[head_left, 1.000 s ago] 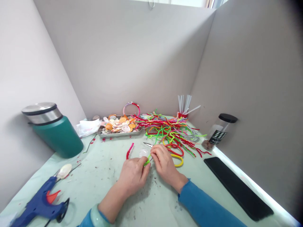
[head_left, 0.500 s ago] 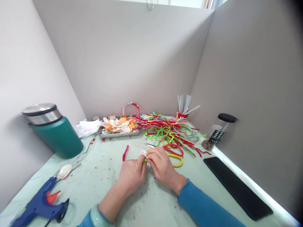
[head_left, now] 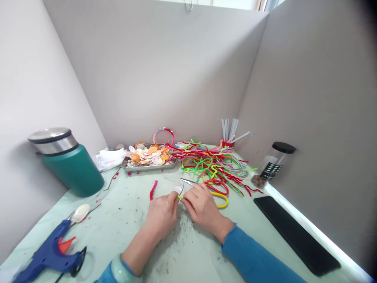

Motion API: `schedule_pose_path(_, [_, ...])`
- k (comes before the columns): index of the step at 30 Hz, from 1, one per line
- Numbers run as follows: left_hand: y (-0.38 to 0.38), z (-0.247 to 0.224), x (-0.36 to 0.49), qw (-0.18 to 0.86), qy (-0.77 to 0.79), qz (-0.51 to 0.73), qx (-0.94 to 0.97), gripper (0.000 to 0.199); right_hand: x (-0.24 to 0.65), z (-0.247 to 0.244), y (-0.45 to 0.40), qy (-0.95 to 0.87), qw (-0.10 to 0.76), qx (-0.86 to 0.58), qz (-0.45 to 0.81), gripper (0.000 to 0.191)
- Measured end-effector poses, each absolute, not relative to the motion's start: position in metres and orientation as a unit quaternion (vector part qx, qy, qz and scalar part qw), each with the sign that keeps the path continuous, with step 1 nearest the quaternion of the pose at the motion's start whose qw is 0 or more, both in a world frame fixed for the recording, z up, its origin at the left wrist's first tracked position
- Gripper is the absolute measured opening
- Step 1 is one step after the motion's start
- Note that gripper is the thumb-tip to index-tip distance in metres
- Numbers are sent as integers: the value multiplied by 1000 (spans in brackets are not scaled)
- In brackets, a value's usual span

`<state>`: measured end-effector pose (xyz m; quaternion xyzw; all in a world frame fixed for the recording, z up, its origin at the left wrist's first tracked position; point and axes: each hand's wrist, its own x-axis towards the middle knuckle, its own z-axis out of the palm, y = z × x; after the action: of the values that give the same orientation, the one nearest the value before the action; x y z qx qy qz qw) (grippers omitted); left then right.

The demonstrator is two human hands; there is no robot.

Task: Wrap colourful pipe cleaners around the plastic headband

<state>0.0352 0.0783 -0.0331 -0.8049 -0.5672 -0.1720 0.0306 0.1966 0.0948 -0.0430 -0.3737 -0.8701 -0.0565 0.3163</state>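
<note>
Both hands meet over the middle of the table. My left hand (head_left: pixel 162 215) is closed, pinching a small whitish translucent piece (head_left: pixel 178 190), perhaps a shell, between thumb and fingers. A short bright green pipe cleaner (head_left: pixel 179 197) spans the fingertips of both hands. My right hand (head_left: pixel 202 205) pinches its right end. Beyond the left knuckles a red-pink pipe cleaner (head_left: pixel 153 190) sticks up; its lower end is hidden. A thin wire curves above the fingertips. Scissors with red and yellow handles (head_left: pixel 220 188) lie just behind my right hand, partly covered by it.
A metal tray (head_left: pixel 149 169) of shells and a heap of coloured pipe cleaners (head_left: pixel 203 155) lie at the back. Left are a green bottle (head_left: pixel 72 171) and a blue glue gun (head_left: pixel 53 247). Right are a clear jar (head_left: pixel 272 165) and a black slab (head_left: pixel 296 234). Glue sticks (head_left: pixel 229 131) stand behind.
My right fingertips have shifted slightly down and left along the green pipe cleaner. The red-pink pipe cleaner has moved a little left and tilted.
</note>
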Motion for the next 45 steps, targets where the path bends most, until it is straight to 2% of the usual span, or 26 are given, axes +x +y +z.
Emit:
schedule_pose_path(7, [78,-33,36,-3,-573,-183,-799,22,197,-50,98,-841,335,-426,-13,19])
schedule_pose_path(13, [79,-35,35,-19,-576,-206,-791,21,197,-53,98,-854,355,-378,41,19])
schedule_pose_path(17, [81,-37,33,-74,-556,-248,-789,17,197,-55,99,-846,366,-384,56,16])
schedule_pose_path(21, [82,-39,32,-144,-527,-303,-781,25,198,-57,101,-824,380,-414,64,15])
schedule_pose_path(29, [84,-41,32,-197,-500,-363,-761,23,199,-57,102,-817,406,-403,75,15])
schedule_pose_path(45, [85,-39,33,-139,-559,-318,-753,20,199,-59,102,-844,370,-377,94,14])
